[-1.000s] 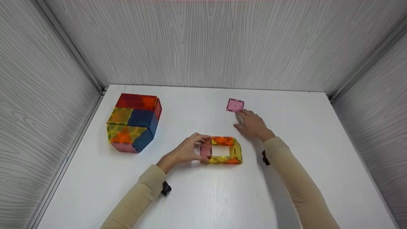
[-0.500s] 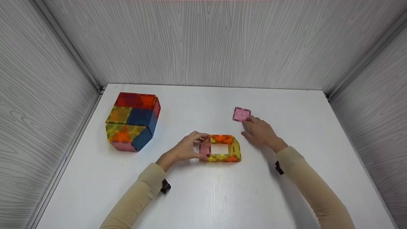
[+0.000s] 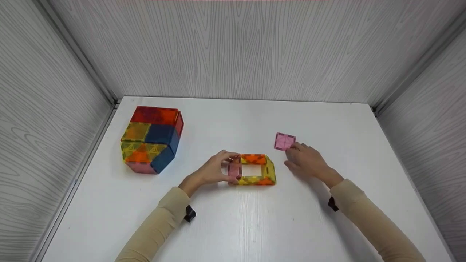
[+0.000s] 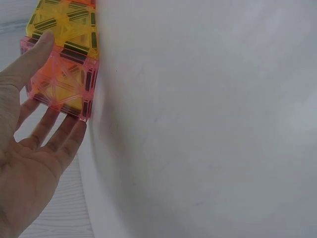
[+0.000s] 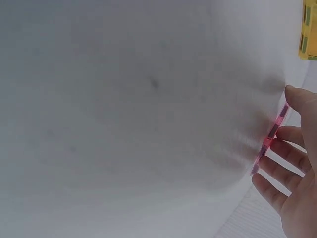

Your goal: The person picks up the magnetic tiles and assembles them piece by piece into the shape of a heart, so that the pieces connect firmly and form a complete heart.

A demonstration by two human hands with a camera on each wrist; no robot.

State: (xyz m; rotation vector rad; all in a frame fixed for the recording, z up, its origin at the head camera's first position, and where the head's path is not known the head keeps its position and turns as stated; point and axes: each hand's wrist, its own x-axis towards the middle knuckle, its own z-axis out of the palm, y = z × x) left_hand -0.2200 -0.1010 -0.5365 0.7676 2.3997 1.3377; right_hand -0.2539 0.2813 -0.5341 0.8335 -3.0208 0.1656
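Observation:
My left hand (image 3: 210, 171) grips the pink end tile (image 3: 234, 170) of a low ring of upright magnetic tiles (image 3: 253, 180) in pink, orange and yellow. In the left wrist view, the thumb lies on one side of that pink tile (image 4: 62, 82) and the fingers on the other. A loose pink square magnetic tile (image 3: 283, 141) lies flat on the table to the right, behind the ring. My right hand (image 3: 307, 161) touches its near right corner with the fingertips, the fingers stretched. From the right wrist, this pink tile (image 5: 270, 139) shows edge-on beside the fingers.
A larger block built of red, blue, yellow, orange and pink magnetic tiles (image 3: 151, 138) stands at the back left of the white table (image 3: 233, 225). Grey wood-grain panels (image 3: 233, 47) close off the back and both sides.
The right hand has slid the loose pink tile across the table, toward me and to the right. My left hand and the ring in its grip have stayed nearly still.

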